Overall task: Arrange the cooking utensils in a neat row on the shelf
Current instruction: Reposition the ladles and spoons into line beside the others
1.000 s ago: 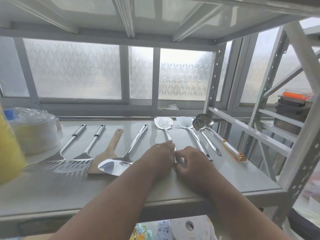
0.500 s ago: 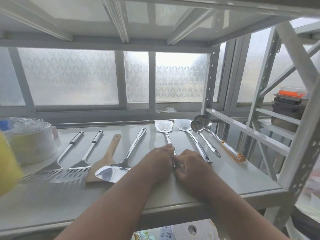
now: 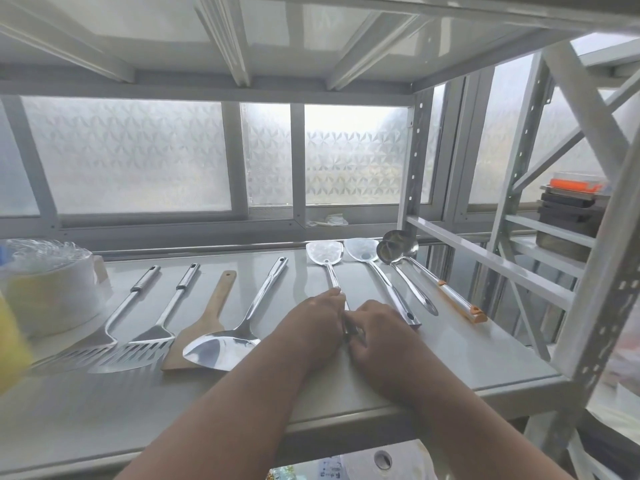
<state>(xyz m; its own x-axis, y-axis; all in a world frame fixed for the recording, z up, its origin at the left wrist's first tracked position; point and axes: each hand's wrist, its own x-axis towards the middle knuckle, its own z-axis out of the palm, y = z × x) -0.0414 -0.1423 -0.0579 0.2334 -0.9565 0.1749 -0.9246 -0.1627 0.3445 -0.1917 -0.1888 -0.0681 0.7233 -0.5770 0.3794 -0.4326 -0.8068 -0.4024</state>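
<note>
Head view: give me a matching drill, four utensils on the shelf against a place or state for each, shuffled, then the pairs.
Things:
1. wooden spatula
2. flat steel turner
3. orange-handled ladle
4. slotted turner

Descriptions:
A. farthest right in the row
B. farthest left in the row
C. third from the left, head toward the person
D. handle between left hand and right hand

Pairs: 1-C, 2-D, 3-A, 4-B

Eight utensils lying in a row on the grey shelf (image 3: 467,362). From the left: two slotted turners (image 3: 104,327), a wooden spatula (image 3: 204,327), a steel spatula (image 3: 242,327). Left hand (image 3: 311,317) and right hand (image 3: 377,327) together over the handle of a flat turner (image 3: 325,254). Beyond, a skimmer (image 3: 363,251) and two ladles (image 3: 394,251).
</note>
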